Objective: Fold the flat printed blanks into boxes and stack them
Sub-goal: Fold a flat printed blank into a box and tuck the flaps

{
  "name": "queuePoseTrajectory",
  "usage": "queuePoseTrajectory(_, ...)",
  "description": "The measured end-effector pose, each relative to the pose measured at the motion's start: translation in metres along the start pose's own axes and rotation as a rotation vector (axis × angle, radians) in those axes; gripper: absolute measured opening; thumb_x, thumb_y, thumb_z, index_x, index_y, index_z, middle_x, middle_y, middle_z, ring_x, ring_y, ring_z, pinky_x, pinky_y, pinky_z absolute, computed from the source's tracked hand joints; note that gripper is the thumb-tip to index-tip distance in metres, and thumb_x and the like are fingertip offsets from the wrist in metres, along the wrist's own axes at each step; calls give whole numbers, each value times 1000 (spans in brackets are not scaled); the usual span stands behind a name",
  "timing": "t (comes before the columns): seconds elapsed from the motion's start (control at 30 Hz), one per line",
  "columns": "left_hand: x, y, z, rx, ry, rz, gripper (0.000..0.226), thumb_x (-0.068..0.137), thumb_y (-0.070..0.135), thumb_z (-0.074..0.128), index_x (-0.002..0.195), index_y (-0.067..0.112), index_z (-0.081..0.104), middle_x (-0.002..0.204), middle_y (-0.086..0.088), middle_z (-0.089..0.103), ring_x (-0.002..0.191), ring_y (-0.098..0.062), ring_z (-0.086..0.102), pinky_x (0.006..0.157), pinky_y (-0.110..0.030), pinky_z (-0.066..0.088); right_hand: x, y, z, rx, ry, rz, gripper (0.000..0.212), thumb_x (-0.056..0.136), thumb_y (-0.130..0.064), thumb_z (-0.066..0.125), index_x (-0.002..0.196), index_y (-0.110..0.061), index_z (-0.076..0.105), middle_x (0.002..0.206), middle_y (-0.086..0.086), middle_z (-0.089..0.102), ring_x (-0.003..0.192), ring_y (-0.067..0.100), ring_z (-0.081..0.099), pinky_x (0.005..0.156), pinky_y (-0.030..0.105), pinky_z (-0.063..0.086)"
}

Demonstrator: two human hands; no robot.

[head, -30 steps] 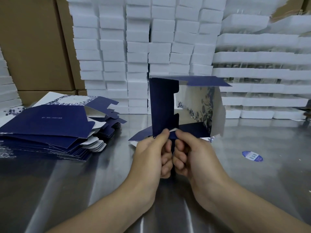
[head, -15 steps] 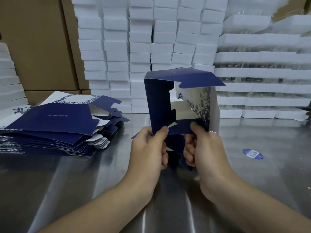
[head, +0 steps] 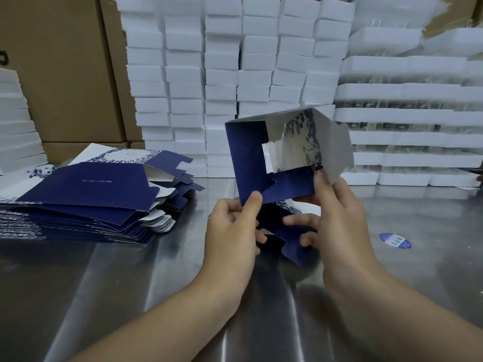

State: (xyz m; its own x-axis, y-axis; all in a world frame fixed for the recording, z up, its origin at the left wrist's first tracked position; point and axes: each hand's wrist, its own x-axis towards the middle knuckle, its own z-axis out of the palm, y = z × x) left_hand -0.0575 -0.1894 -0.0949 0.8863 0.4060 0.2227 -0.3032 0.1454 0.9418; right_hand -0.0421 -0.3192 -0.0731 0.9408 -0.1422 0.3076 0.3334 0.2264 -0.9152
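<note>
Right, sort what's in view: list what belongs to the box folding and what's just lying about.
In the job: half-folded box, pinched by the left hand and held by the right hand; pile of flat blanks on the steel table.
Lying about: round blue sticker; stacked white foam blocks; white trays; brown cartons.

Both forearms reach forward, bare. The left hand [head: 231, 231] pinches the half-folded box [head: 247, 158] at its lower left corner, thumb on top; the right hand [head: 339, 218] grips its lower right edge, fingers [head: 300, 220] curled beneath.
</note>
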Motion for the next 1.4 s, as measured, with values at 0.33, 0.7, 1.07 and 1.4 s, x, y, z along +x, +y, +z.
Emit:
queuePoseTrajectory(0.33,3,9,-13,160,-91,446,104,89,2,78,145,70,23,145,19,44,112,5,67,76,-14,58,-6,-9,1,-34,-76,-147,39,100,-65,48,125,-41,67,122,-12,73,86,21,81,52,30,53)
queuePoseTrajectory(0.7,-3,21,-11,54,-106,434,32,89,57,57,105,30,61,121,3,64,127,-28,58,103,-58,53,1,-9,-2,-8,-6,-234,31,101,-66,46,106,-48,70,105,-15,75,95,14,75,74,33,64)
queuePoseTrajectory(1.07,2,20,-13,237,67,538,30,88,46,79,106,41,56,112,12,68,114,-12,65,94,-44,56,-5,-7,1,-83,-5,-333,18,104,-50,58,115,-38,67,120,2,65,109,23,67,86,49,62)
queuePoseTrajectory(1.4,15,23,-20,245,174,453,18,95,29,73,111,36,67,71,13,63,67,-7,60,66,-35,48,-6,-12,-1,-205,-104,-515,46,103,-7,65,139,-35,67,127,-23,72,120,10,68,101,40,56)
